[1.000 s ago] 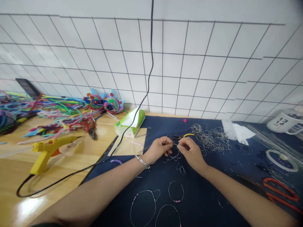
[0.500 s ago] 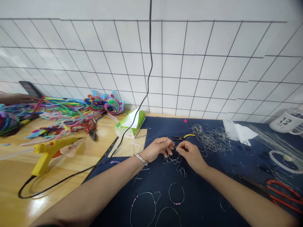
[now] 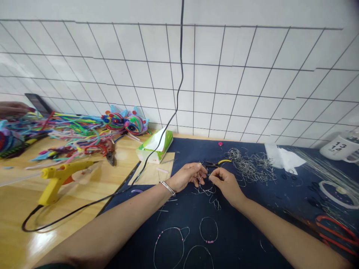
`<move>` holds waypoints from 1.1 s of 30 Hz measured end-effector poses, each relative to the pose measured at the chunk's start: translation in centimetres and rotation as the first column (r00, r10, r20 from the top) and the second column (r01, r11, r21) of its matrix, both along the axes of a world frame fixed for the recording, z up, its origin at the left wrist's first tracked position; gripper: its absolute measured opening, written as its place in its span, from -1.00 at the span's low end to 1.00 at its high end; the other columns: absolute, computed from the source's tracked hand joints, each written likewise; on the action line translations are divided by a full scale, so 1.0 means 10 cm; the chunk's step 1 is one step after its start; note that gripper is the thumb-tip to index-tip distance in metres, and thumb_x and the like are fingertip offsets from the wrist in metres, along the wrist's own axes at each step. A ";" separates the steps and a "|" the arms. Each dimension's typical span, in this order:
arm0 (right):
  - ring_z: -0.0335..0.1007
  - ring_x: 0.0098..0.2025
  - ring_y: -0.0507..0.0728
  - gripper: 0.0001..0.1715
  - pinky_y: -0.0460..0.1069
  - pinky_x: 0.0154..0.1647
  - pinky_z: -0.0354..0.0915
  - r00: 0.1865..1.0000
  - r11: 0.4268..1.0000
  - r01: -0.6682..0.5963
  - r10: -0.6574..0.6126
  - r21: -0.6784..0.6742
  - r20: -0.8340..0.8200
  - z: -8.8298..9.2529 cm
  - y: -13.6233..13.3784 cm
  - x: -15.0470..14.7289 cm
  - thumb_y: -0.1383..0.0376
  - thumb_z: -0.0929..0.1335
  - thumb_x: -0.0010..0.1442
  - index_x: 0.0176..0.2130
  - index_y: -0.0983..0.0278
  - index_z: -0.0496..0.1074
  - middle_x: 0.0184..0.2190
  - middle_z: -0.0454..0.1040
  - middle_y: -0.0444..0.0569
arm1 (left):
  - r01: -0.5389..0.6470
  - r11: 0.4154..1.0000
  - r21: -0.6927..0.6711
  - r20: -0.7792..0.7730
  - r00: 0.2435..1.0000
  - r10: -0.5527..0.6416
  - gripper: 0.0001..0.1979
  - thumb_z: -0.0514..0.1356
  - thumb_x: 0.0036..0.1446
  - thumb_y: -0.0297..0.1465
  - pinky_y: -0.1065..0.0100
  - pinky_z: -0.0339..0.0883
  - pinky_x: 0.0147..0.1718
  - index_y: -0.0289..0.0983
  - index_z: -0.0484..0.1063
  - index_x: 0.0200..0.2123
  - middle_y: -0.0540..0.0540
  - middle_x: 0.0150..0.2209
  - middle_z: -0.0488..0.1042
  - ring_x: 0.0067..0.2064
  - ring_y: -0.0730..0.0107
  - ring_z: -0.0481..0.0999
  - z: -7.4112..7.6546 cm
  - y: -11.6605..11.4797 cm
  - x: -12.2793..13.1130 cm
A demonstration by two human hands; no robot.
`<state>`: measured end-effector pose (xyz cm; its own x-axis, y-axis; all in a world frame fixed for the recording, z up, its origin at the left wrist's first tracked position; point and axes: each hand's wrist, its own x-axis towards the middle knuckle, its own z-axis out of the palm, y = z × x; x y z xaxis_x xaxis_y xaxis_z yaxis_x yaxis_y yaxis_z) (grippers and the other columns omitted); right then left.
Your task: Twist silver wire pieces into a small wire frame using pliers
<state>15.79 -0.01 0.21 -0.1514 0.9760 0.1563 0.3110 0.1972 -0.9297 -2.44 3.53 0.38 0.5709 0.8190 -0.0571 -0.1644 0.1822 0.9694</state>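
Observation:
My left hand [image 3: 188,177], a silver bangle at its wrist, pinches a thin beaded wire [image 3: 208,190] whose small pink beads show just below the fingers. Facing it, my right hand [image 3: 226,184] has thumb and forefinger closed on the wire's end. Both sets of fingertips are a short gap apart above the dark blue cloth [image 3: 238,220]. Nearer to me lie a wire ring with pink beads [image 3: 209,229], a larger beaded ring [image 3: 169,247] and part of another wire loop [image 3: 198,246]. Yellow-handled pliers [image 3: 217,163] rest just beyond my hands.
A heap of tangled wire [image 3: 251,164] lies right of the pliers. Orange-handled scissors [image 3: 336,231] and a white mug [image 3: 339,146] are at far right. Leftward are a tissue box [image 3: 155,147], a yellow glue gun [image 3: 54,183], coloured pipe cleaners [image 3: 75,134] and another person's hand [image 3: 15,109].
My hands keep nearly the same pinch on the wire. The view has shifted slightly. At far left, the other person's hand has lifted a little.

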 end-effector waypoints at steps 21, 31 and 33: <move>0.21 -0.49 -0.03 -0.73 -0.09 -0.49 0.16 0.952 0.993 0.056 -0.085 -0.106 -0.295 -0.06 0.06 0.00 0.12 0.30 0.01 -0.38 0.28 0.29 -0.47 0.34 -0.11 | -0.014 0.990 0.138 -0.128 0.991 0.032 -0.74 0.13 0.01 -0.25 0.50 0.25 -0.59 -0.37 0.34 -0.37 -0.06 -0.55 0.41 -0.55 0.53 0.39 -0.04 -0.01 0.03; 0.17 -0.56 -0.06 -0.75 -0.12 -0.54 0.14 0.959 0.993 0.043 -0.072 -0.109 -0.273 -0.02 0.04 0.00 0.12 0.28 0.02 -0.41 0.27 0.28 -0.57 0.29 -0.19 | -0.017 0.989 0.146 -0.140 0.989 0.038 -0.74 0.15 -0.01 -0.25 0.51 0.25 -0.58 -0.36 0.34 -0.36 -0.05 -0.54 0.41 -0.52 0.51 0.41 -0.02 -0.01 0.04; 0.20 -0.56 -0.05 -0.74 -0.12 -0.55 0.14 0.960 0.992 0.032 -0.064 -0.119 -0.271 -0.03 0.04 0.00 0.11 0.26 0.03 -0.40 0.27 0.28 -0.57 0.32 -0.17 | -0.023 0.989 0.147 -0.134 0.990 0.043 -0.75 0.15 -0.01 -0.27 0.51 0.25 -0.58 -0.36 0.35 -0.35 -0.05 -0.52 0.41 -0.50 0.50 0.42 -0.03 -0.01 0.05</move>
